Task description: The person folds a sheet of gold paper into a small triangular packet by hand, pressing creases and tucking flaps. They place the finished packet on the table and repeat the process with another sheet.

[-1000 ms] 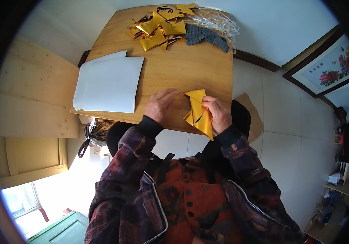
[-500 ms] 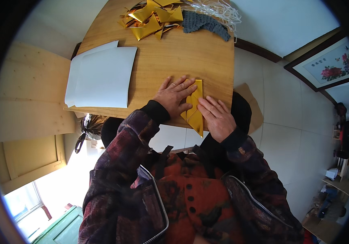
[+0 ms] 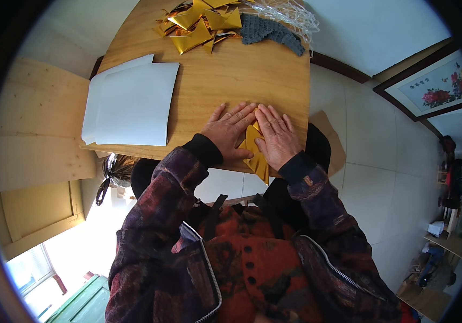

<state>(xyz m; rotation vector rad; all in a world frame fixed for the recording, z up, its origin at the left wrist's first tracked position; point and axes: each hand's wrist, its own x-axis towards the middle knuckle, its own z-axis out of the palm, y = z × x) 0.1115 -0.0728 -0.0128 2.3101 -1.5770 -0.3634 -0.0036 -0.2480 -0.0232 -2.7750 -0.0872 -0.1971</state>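
Observation:
A folded piece of gold foil paper [image 3: 253, 144] lies at the front edge of the wooden table, its pointed end sticking out past the edge toward me. My left hand [image 3: 230, 129] rests flat on its left side, fingers stretched forward. On its right side lies my right hand [image 3: 277, 134], also flat with the fingers extended. The fingertips of both hands meet near the far end of the paper and hide most of that end. At the back of the table is a pile of folded gold foil pieces [image 3: 196, 27].
A stack of white sheets [image 3: 131, 105] lies at the table's left. Beside the gold pile are a dark grey knitted cloth [image 3: 271, 35] and a tangle of clear plastic strips [image 3: 290, 16]. A framed flower picture [image 3: 438, 86] is on the right. A dark plastic bag [image 3: 118, 169] sits below the left corner.
My right hand has moved forward and left over the gold paper, its fingertips now beside the left hand's. The paper's far right part is now covered or folded over; I cannot tell which.

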